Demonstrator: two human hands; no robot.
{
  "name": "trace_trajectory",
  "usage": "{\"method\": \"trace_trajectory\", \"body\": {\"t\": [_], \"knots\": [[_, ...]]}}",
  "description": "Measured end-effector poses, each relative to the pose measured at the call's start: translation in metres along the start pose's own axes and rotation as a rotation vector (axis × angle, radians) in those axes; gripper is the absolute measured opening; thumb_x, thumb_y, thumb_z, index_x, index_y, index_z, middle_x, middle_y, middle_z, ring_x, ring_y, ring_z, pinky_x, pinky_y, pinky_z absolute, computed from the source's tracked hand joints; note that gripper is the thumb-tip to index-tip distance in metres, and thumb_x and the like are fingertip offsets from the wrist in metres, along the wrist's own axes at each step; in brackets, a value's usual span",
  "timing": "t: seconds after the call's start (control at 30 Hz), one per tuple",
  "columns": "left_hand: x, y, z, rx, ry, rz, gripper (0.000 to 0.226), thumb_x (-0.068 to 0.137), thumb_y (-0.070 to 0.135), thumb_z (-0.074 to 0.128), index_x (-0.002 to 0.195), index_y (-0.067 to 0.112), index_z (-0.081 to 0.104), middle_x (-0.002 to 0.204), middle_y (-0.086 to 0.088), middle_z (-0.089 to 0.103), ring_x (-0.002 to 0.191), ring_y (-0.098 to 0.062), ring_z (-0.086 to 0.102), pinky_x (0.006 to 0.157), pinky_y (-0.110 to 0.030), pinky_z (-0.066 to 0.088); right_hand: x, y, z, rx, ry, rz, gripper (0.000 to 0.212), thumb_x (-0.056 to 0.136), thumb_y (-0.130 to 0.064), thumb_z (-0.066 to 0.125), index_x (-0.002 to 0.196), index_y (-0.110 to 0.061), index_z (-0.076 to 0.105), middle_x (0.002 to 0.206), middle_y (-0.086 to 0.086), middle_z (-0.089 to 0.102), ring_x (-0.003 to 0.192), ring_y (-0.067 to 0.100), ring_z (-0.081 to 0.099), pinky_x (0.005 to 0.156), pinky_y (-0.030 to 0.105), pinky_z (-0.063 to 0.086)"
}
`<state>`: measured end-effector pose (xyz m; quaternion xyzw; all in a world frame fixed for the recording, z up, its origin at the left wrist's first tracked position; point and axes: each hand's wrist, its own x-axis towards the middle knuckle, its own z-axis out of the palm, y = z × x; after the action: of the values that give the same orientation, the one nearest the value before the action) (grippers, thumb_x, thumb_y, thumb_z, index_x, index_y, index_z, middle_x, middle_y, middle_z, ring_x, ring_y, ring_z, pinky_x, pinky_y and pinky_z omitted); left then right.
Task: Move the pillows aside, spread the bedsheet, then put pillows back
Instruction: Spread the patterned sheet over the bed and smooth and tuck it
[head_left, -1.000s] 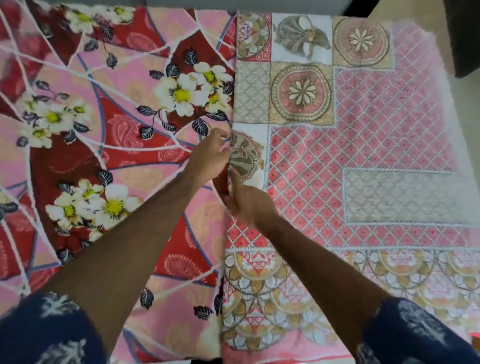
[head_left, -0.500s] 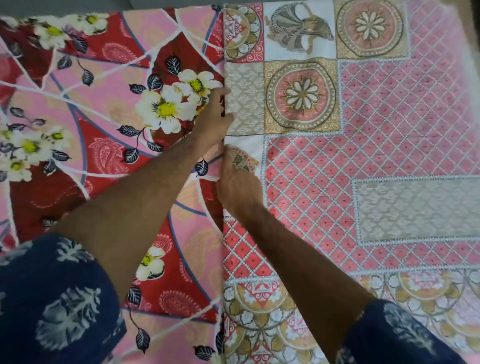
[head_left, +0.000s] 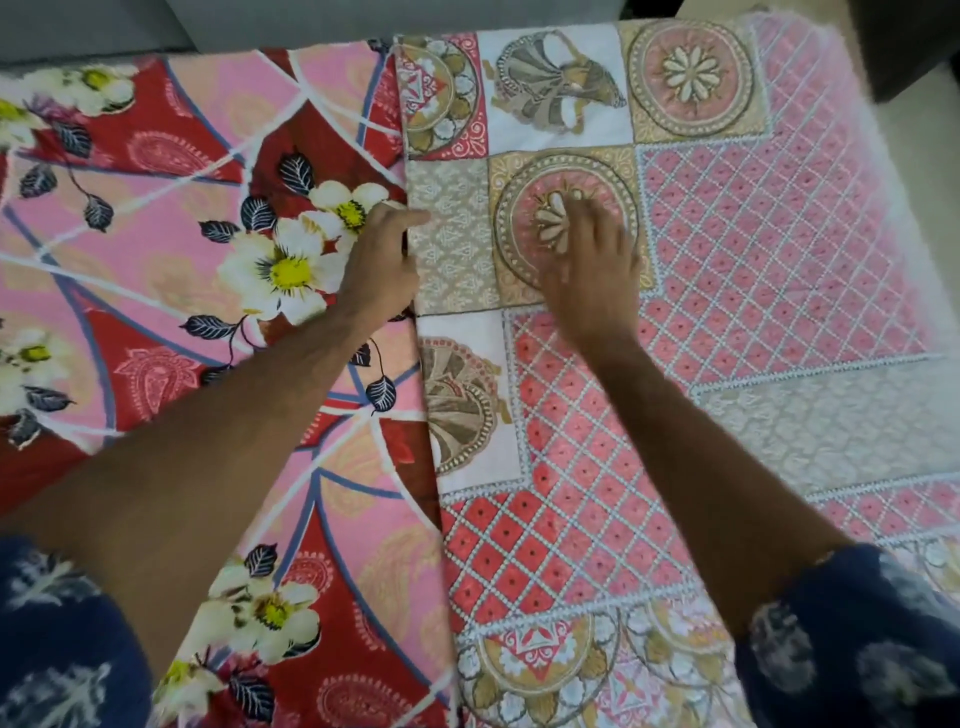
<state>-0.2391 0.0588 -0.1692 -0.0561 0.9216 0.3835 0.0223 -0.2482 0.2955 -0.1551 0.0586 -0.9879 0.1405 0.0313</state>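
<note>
Two cloths meet along a seam down the middle of the bed. A red and pink floral sheet (head_left: 156, 249) covers the left half. The pink lattice bedsheet (head_left: 753, 234) with round medallions covers the right half. My left hand (head_left: 382, 260) sits on the seam, its fingers closed on the lattice bedsheet's left edge. My right hand (head_left: 587, 260) lies flat on a medallion just to the right, fingers apart and motion-blurred. No pillow is in view. Dark blue printed sleeves fill both lower corners.
A grey headboard or wall (head_left: 363, 21) runs along the far end of the bed. A dark piece of furniture (head_left: 914, 47) stands at the top right, with pale floor (head_left: 930, 156) beside the bed's right edge.
Both hands have travelled up the seam toward the head of the bed. My right hand left the seam and slid right onto the medallion, now flat on it.
</note>
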Motion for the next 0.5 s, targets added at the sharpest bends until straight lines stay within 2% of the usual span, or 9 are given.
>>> {"method": "trace_trajectory", "body": {"t": [0.03,0.1,0.2,0.3,0.33,0.4,0.5], "knots": [[0.001,-0.002,0.001,-0.023,-0.010,-0.012,0.052,0.094,-0.011,0.049,0.141,0.011,0.055,0.130,-0.012,0.047,0.126,-0.023,0.050,0.103,-0.021,0.037,0.013,0.018,0.000,-0.086,-0.055,0.081,0.068,0.103,-0.051,0.038,0.158,-0.016,0.023,0.162,0.010,0.029,0.148,0.032,0.028,0.119,0.057,0.026],[0.001,-0.008,0.003,-0.076,-0.027,-0.008,0.053,0.094,-0.010,0.048,0.142,0.014,0.054,0.124,-0.007,0.045,0.117,-0.029,0.055,0.099,-0.026,0.042,0.025,0.042,0.009,-0.140,-0.160,0.158,0.076,0.102,-0.061,0.023,0.161,-0.016,0.009,0.169,0.009,0.011,0.155,0.034,0.009,0.122,0.061,0.013],[0.001,-0.016,0.005,-0.162,-0.032,-0.003,0.056,0.094,-0.010,0.048,0.143,0.017,0.053,0.120,-0.001,0.041,0.107,-0.034,0.056,0.091,-0.031,0.045,0.028,0.026,0.029,-0.172,-0.194,0.101,0.076,0.101,-0.064,0.007,0.161,-0.019,-0.001,0.170,0.006,-0.003,0.155,0.032,-0.005,0.122,0.063,0.003],[-0.003,-0.018,0.007,-0.214,-0.025,0.007,0.058,0.095,-0.011,0.047,0.146,0.017,0.051,0.122,0.000,0.041,0.087,-0.017,0.050,0.078,-0.025,0.043,0.023,-0.024,0.041,-0.207,-0.225,-0.120,0.077,0.099,-0.067,0.003,0.161,-0.021,-0.002,0.169,0.006,-0.003,0.155,0.030,-0.006,0.122,0.061,0.001],[-0.005,-0.018,0.007,-0.218,-0.014,0.033,0.058,0.095,-0.011,0.047,0.146,0.016,0.050,0.124,-0.002,0.042,0.086,-0.014,0.048,0.076,-0.025,0.043,0.017,-0.040,0.044,-0.216,-0.243,-0.216,0.077,0.099,-0.067,0.003,0.161,-0.022,-0.001,0.169,0.007,-0.002,0.155,0.031,-0.005,0.122,0.062,0.002],[-0.009,-0.016,0.007,-0.177,0.029,0.106,0.059,0.094,-0.009,0.046,0.149,0.011,0.045,0.132,-0.008,0.042,0.097,-0.018,0.052,0.079,-0.028,0.047,-0.001,-0.066,0.049,-0.229,-0.275,-0.394,0.076,0.100,-0.066,0.004,0.161,-0.021,0.001,0.169,0.009,0.000,0.155,0.032,-0.004,0.121,0.062,0.005],[-0.012,-0.014,-0.003,-0.001,0.162,0.185,0.058,0.093,-0.002,0.049,0.150,0.007,0.039,0.141,-0.014,0.040,0.116,-0.025,0.054,0.092,-0.033,0.051,-0.037,-0.086,0.052,-0.178,-0.333,-0.620,0.075,0.102,-0.061,0.011,0.161,-0.015,0.010,0.168,0.011,0.009,0.156,0.031,-0.001,0.120,0.062,0.007]]}}
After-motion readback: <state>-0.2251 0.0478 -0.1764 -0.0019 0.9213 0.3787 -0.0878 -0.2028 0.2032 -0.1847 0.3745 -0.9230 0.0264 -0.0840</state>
